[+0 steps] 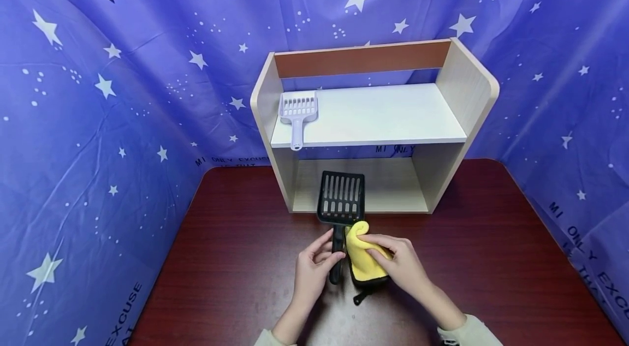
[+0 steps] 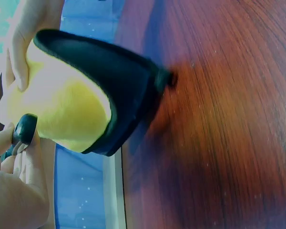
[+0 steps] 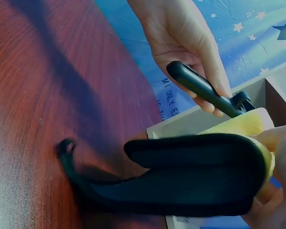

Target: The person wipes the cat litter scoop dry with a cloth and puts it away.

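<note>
My left hand (image 1: 313, 267) pinches the handle of a black slotted litter scoop (image 1: 341, 193) between thumb and fingers. The scoop's head points away from me, toward the shelf. In my right hand (image 1: 400, 263) is a folded cloth (image 1: 363, 258), yellow on one face and dark on the other, gripped between thumb and fingers. The cloth is right beside the scoop's handle, near its neck; whether it touches cannot be told. From the right wrist, the cloth's dark side (image 3: 195, 176) faces the camera, with a small loop (image 3: 66, 145) hanging off it.
A two-level wooden shelf unit (image 1: 368, 117) stands at the back of the dark red table (image 1: 236, 258). On its upper board, at the left, lies a pale lilac litter scoop (image 1: 298, 111). Blue star-printed curtains (image 1: 147, 89) hang behind and on both sides.
</note>
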### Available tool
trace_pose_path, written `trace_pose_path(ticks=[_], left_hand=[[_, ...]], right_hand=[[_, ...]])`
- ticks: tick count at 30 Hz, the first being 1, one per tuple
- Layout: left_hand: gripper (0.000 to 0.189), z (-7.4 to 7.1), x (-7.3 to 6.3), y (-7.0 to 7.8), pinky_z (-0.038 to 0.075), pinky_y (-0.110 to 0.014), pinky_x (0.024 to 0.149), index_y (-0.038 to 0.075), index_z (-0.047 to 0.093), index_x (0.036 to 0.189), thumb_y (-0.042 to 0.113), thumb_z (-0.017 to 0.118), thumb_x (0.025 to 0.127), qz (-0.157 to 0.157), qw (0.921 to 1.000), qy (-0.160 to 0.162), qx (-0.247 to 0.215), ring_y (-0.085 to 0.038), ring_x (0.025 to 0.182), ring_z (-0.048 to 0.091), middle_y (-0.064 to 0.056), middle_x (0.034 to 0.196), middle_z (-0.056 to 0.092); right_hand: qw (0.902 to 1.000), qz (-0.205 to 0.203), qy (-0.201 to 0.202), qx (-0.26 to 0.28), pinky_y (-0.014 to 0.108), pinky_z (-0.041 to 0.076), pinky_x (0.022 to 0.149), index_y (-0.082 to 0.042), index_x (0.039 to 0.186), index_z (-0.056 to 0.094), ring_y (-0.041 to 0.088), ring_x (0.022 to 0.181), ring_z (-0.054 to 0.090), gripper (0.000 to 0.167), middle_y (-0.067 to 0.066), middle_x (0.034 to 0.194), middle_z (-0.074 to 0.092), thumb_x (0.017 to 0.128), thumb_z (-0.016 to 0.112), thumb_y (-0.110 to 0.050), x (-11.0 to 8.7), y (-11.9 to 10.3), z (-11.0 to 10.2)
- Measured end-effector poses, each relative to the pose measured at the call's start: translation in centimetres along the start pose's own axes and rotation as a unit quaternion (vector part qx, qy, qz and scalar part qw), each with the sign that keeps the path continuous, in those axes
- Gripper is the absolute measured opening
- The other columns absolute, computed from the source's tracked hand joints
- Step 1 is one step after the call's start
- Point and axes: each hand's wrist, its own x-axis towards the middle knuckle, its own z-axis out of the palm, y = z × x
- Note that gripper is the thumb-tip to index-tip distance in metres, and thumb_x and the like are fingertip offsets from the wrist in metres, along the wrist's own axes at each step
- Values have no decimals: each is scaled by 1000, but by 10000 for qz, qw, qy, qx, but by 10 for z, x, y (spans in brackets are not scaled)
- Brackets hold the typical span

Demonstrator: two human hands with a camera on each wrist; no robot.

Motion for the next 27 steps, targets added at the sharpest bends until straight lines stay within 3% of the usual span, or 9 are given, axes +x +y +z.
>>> trace_pose_path(ticks=[8,15,19,24,27], left_hand=[[53,-8,2,1,57,-16,72,-1,59,135,3,75,85,61,9999,-31,-79,-1,79,71,-30,104,72],[54,-11,-2,1,57,-16,75,-1,59,134,2,76,83,-3,9994,-331,-70,-3,80,71,-30,104,71],[54,-12,-3,2,57,-16,73,0,60,134,3,77,83,-117,9985,-540,-19,-4,80,72,-30,105,71],[53,-15,-3,2,57,-16,73,0,60,135,4,76,84,-177,9962,-856,38,-4,81,72,-30,106,71],[53,-16,-3,3,57,-16,71,1,60,135,5,76,85,-195,9953,-947,69,-4,82,72,-30,107,71]], right_hand=[[9964,406,746,52,6,49,67,-8,105,77,-8,85,63,31,12,97,78,81,72,10,4,4,-12],[9920,501,1159,-60,3,48,75,-4,107,77,-14,95,62,28,16,99,77,82,73,9,21,8,-21],[9897,498,1337,-55,3,49,71,-1,108,76,-16,93,61,28,19,101,76,82,73,10,31,8,-27],[9849,728,1549,249,4,50,73,0,109,75,-14,94,63,28,2,104,76,83,72,10,39,9,-33],[9858,774,1440,384,5,51,73,1,112,74,-13,95,63,29,-7,108,74,84,71,10,39,10,-35]])
